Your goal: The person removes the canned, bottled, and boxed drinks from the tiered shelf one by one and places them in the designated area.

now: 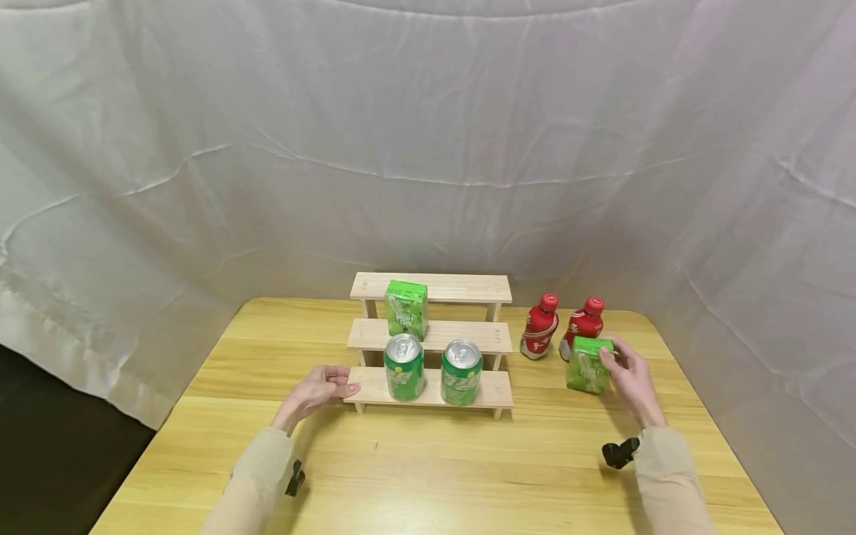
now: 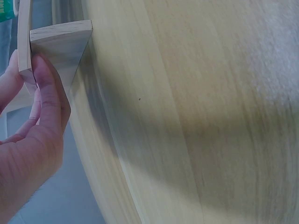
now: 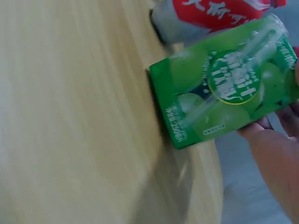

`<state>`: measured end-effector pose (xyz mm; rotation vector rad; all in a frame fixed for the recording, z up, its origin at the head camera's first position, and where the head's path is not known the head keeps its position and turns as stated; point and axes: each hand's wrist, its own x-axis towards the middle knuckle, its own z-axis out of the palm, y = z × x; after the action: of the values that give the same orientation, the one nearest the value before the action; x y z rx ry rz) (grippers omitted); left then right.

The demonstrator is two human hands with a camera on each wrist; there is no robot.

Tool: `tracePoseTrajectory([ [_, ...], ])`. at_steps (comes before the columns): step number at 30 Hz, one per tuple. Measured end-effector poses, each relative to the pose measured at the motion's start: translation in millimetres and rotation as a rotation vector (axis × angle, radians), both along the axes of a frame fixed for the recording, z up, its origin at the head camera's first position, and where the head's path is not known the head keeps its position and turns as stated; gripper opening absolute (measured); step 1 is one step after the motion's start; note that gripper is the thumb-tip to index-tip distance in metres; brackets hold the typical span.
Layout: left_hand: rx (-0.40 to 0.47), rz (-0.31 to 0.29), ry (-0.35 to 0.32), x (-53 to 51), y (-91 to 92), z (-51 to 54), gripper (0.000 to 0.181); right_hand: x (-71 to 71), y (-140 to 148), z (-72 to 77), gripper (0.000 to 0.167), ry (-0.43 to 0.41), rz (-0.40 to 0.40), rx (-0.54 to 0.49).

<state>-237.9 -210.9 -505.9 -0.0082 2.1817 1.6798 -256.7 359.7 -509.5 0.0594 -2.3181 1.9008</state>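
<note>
At the left end of the three-step wooden rack, my left hand [image 1: 319, 391] pinches the lowest shelf board [image 1: 371, 387]; the left wrist view shows thumb and fingers [image 2: 46, 86] on either side of the board's end [image 2: 25, 60]. My right hand [image 1: 631, 375] grips a green juice box [image 1: 588, 365] by its upper right part, in front of two red bottles. In the right wrist view the juice box [image 3: 224, 84] is tilted, fingers at its top end. Whether its base touches the table cannot be told.
Two green cans [image 1: 404, 369] [image 1: 461, 374] stand on the lowest shelf. Another green juice box [image 1: 406, 308] is on the middle shelf. Two red bottles [image 1: 539, 327] [image 1: 583, 324] stand right of the rack on the wooden table [image 1: 414, 475]. A grey curtain hangs behind.
</note>
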Motion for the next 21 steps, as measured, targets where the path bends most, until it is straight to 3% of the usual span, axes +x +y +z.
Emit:
tracePoseTrajectory([
  [4,-0.018,0.003,0.000,0.5,0.8,0.1,0.059,1.7,4.9,-2.3,0.025,-0.037,0.072,-0.210],
  [6,-0.025,0.005,-0.002,0.8,1.0,-0.1,0.058,2.4,6.1,-2.9,0.024,-0.047,0.089,-0.264],
  [21,-0.002,-0.004,-0.011,0.4,0.4,-0.6,0.056,5.6,6.5,-8.2,0.041,-0.081,0.075,-0.201],
])
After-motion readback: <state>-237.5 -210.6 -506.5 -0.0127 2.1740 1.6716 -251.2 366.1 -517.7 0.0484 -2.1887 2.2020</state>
